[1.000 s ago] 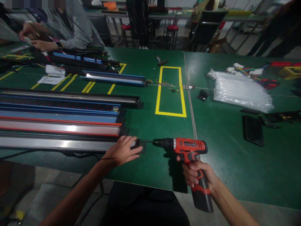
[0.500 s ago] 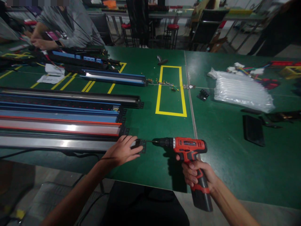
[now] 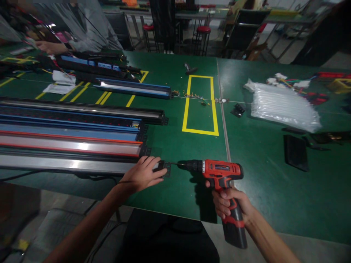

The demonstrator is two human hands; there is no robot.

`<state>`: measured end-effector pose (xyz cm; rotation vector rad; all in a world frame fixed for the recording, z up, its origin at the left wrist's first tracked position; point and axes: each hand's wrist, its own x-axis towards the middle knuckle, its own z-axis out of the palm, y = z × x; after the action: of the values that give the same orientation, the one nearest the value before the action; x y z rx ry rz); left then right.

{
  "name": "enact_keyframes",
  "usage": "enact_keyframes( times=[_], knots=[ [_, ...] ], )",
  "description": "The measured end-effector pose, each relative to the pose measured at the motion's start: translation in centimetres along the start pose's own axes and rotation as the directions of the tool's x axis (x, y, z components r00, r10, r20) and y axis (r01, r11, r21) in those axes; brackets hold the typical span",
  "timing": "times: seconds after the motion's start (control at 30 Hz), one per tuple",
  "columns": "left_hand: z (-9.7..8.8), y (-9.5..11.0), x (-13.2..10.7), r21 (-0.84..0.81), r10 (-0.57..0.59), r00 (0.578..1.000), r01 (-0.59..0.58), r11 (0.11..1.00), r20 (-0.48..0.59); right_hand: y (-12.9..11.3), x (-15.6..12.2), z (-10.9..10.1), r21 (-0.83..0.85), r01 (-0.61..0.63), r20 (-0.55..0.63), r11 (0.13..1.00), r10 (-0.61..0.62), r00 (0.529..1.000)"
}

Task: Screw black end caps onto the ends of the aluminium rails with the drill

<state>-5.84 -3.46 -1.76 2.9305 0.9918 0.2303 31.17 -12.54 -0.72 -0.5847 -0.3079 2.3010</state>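
Note:
My right hand (image 3: pixel 229 202) is wrapped round the grip of a red-and-black cordless drill (image 3: pixel 221 168), with the index finger at the trigger. The drill lies level, its thin bit pointing left. The bit's tip meets the black end bracket (image 3: pixel 168 168) of a long silver-and-black metal bar (image 3: pixel 68 164). Over that bar's right end lies my left hand (image 3: pixel 145 173), gripping it with fingers across the top and thumb on the near side. Whether a screw sits at the bit's tip is too small to tell.
Beyond it lie a red-edged bar (image 3: pixel 82 146), blue bars (image 3: pixel 68 129) and a black bar (image 3: pixel 109 109). Small loose screws (image 3: pixel 192 95) lie around a yellow tape rectangle (image 3: pixel 200 132). At right are a bubble-wrap bag (image 3: pixel 283 106) and a phone-like black slab (image 3: pixel 295 152). Another person's hand (image 3: pixel 52 47) is far left.
Both hands and the drill keep nearly the same place at the bar's end. The view has shifted slightly. The co-worker's hands and sleeve at the far left have moved.

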Motion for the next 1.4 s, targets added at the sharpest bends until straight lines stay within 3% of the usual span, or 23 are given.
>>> enact_keyframes(
  times=[0.4, 0.63, 0.93, 1.2, 1.4],
  knots=[
    [-0.3, 0.3, 0.2, 0.089, 0.004, 0.999, -0.007, 0.996, 0.037, 0.1, 0.0, 0.2, -0.005, 0.0, -0.018, 1.0, -0.001, 1.0],
    [-0.4, 0.4, 0.3, 0.047, -0.006, 1.0, 0.006, 0.999, 0.019, 0.1, 0.0, 0.4, 0.015, 0.001, -0.02, 1.0, -0.001, 1.0],
    [-0.6, 0.5, 0.4, 0.152, 0.01, 0.998, -0.019, 0.988, 0.062, 0.4, -0.2, 0.4, 0.018, -0.022, 0.0, 1.0, 0.022, 1.0],
    [-0.8, 0.7, 0.5, 0.186, -0.005, 0.996, -0.012, 0.983, 0.087, 0.5, -0.4, 0.3, -0.006, -0.058, -0.061, 0.998, 0.057, 0.996],
    [-0.9, 0.8, 0.6, 0.196, -0.001, 0.997, -0.015, 0.98, 0.083, 0.2, -0.6, 1.5, -0.075, -0.066, -0.139, 0.995, 0.056, 0.989]
  ],
)
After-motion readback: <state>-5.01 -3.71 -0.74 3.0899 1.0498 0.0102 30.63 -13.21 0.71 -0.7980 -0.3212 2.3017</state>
